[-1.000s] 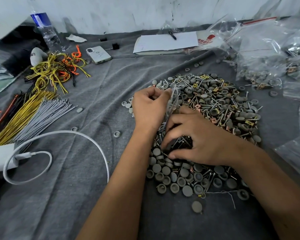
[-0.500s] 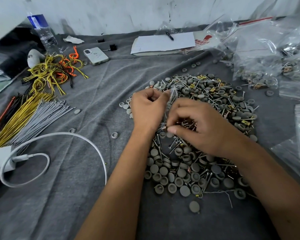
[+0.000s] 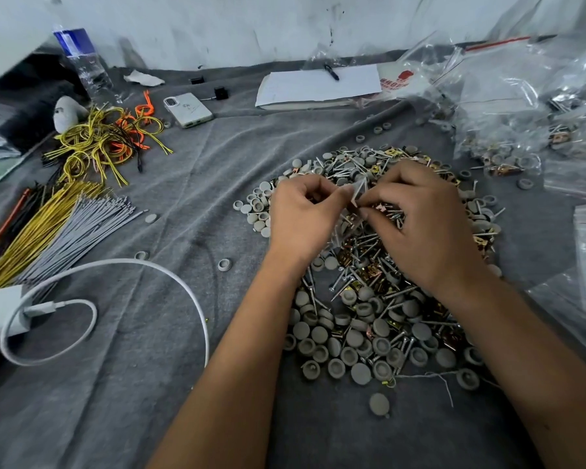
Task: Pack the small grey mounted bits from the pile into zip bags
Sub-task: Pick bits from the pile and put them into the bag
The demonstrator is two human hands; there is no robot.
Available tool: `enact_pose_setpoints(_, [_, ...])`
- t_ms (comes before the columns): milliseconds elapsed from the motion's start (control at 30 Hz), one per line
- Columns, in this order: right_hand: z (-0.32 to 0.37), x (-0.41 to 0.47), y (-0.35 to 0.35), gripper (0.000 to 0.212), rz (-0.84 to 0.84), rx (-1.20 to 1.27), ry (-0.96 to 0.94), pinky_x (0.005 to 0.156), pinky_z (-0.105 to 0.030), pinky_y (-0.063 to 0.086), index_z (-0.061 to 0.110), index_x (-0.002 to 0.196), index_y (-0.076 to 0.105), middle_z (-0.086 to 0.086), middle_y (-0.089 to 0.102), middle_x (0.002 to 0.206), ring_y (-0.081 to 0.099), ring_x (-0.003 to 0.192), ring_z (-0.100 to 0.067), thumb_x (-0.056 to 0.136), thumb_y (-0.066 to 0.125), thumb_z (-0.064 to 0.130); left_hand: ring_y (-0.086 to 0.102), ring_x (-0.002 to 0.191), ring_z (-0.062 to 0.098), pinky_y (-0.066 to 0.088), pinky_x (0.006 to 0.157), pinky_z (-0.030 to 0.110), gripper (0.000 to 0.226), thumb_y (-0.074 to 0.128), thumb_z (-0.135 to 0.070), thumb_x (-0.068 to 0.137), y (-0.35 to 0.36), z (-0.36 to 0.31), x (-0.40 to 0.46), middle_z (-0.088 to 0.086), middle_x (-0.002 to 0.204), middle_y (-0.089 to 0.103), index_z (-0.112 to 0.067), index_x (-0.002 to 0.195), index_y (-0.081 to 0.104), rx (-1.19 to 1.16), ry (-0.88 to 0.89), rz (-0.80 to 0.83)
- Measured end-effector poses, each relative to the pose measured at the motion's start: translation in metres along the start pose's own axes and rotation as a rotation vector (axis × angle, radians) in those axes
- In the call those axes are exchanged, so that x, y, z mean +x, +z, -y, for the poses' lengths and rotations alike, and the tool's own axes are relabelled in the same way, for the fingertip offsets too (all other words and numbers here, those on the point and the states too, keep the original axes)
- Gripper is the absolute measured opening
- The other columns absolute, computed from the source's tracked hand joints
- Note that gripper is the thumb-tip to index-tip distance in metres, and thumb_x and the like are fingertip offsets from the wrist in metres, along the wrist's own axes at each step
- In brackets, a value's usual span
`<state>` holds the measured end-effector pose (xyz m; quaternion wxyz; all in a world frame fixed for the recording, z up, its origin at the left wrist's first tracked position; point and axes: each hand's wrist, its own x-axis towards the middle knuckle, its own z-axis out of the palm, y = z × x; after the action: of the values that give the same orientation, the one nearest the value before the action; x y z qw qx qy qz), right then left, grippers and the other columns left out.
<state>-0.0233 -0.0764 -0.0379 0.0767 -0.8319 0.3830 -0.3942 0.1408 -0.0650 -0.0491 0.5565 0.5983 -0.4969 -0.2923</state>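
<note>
A pile of small grey round bits [image 3: 359, 340], mixed with screws and brass clips, lies on the grey cloth in front of me. Above the pile's middle my left hand [image 3: 301, 214] pinches the rim of a small clear zip bag [image 3: 347, 214] that hangs down between both hands. My right hand [image 3: 423, 218] has its fingers curled at the bag's mouth, with thumb and fingertips pinched together there. Whether they hold the bag's edge or small parts I cannot tell. The bag's lower part is partly hidden by the hands.
Filled and empty clear zip bags [image 3: 508, 106] crowd the right side. A notepad with a pen [image 3: 318, 84], a phone [image 3: 188, 110] and a water bottle [image 3: 82, 59] stand at the back. Yellow, grey and orange ties [image 3: 65, 218] and a white charger cable [image 3: 115, 265] lie to the left.
My right hand has risen from the near part of the pile, where it grasped parts, up to the bag's mouth. The left hand has kept hold of the bag.
</note>
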Motion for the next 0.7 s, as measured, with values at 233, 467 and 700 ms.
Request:
enact_pose_setpoints(233, [-0.002,0.001,-0.001,0.011,-0.036,0.005,0.013,0.080,-0.037,0.052,0.010,0.098,0.079,-0.003,0.064,0.094,0.060,0.089,-0.019,0.088,0.080,0.015,0.053,0.051,0.027,0.044,0.054,0.036,0.027,0.078,-0.018,0.092,-0.002,-0.001,0.000,0.014,0.059,0.063,-0.011,0.068,0.070,-0.060,-0.035,-0.017])
enact_pose_setpoints(467, [0.007,0.000,-0.010,0.009,0.259,0.288,-0.127,0.075,-0.010,0.043,0.017,0.089,0.079,0.012,0.067,0.087,0.062,0.080,-0.002,0.083,0.085,0.017,0.048,0.055,0.024,0.045,0.058,0.042,0.031,0.076,-0.016,0.093,-0.007,0.000,0.002,0.010,0.057,0.057,-0.010,0.065,0.065,-0.110,-0.079,-0.127])
enact_pose_setpoints(700, [0.020,-0.007,-0.003,0.013,0.805,0.389,-0.124,0.086,-0.028,0.047,0.032,0.085,0.081,0.015,0.065,0.084,0.060,0.094,-0.009,0.077,0.090,0.038,0.042,0.053,0.021,0.039,0.056,0.035,0.038,0.077,-0.017,0.091,-0.005,0.002,0.004,0.003,0.051,0.050,-0.017,0.058,0.060,-0.112,-0.073,-0.154])
